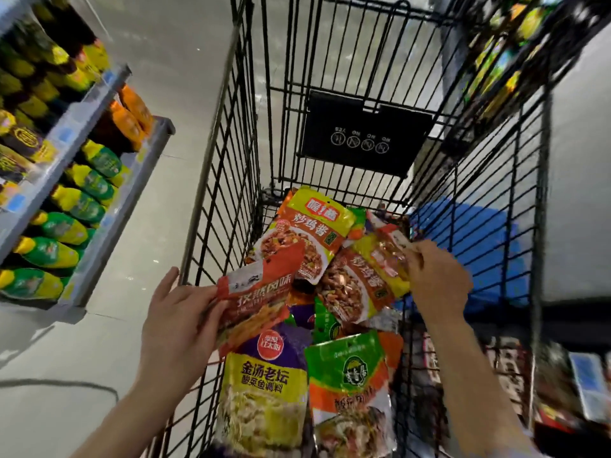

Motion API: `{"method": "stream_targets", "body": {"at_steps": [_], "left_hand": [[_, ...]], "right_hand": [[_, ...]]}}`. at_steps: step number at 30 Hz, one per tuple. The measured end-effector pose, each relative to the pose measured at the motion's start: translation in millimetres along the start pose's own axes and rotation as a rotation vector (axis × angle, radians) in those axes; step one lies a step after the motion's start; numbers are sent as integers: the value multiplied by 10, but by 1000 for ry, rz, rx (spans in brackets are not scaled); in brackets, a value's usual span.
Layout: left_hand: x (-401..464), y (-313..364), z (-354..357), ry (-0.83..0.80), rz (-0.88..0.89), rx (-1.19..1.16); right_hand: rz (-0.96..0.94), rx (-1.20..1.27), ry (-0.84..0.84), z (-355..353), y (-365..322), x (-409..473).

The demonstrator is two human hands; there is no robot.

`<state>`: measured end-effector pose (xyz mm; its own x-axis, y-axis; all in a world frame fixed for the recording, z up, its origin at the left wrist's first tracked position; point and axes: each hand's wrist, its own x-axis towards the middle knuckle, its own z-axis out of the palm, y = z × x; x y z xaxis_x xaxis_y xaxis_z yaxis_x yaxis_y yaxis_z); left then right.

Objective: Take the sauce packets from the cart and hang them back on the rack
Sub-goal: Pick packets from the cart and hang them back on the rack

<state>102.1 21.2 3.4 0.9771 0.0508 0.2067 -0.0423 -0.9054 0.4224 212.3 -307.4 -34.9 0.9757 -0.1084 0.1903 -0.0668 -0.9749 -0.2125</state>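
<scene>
Here the black wire cart (231,160) fills the view, with sauce packets (324,292) piled on its floor. Left of it stands a shelf (99,180) of green and yellow bottles (82,206). The left hand (178,312) grips an orange packet (261,292) by its left end, its long axis tilting up toward the right. The right hand (436,279) pinches a yellow-and-red packet (386,256) at its edge, above the pile.
</scene>
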Motion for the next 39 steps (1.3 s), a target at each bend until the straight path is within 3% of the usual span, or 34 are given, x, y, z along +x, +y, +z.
{"method": "stream_targets", "body": {"at_steps": [5, 11, 17, 21, 26, 30, 33, 36, 39], "left_hand": [[11, 3, -36, 33, 29, -83], [-106, 174, -228, -48, 122, -168], [-341, 420, -215, -170, 378, -333], [-515, 498, 5, -348, 394, -360], [-681, 420, 327, -550, 310, -252], [-698, 365, 364, -461, 290, -285], [-641, 326, 360, -482, 220, -288], [-616, 411, 395, -510, 402, -98], [-619, 397, 437, -507, 488, -57]], "right_hand": [[-73, -11, 10, -909, -163, -622], [-321, 222, -215, -1407, -557, -1218], [-414, 204, -109, -1302, -684, -1532], [-390, 74, -113, -1081, -570, -1641], [-434, -49, -251, -637, -412, -1897], [-289, 35, -317, -392, -255, -1998], [-230, 133, -289, -349, -152, -1999], [-248, 109, -292, -359, -184, -1953], [-225, 144, -302, -368, -254, -1919]]}}
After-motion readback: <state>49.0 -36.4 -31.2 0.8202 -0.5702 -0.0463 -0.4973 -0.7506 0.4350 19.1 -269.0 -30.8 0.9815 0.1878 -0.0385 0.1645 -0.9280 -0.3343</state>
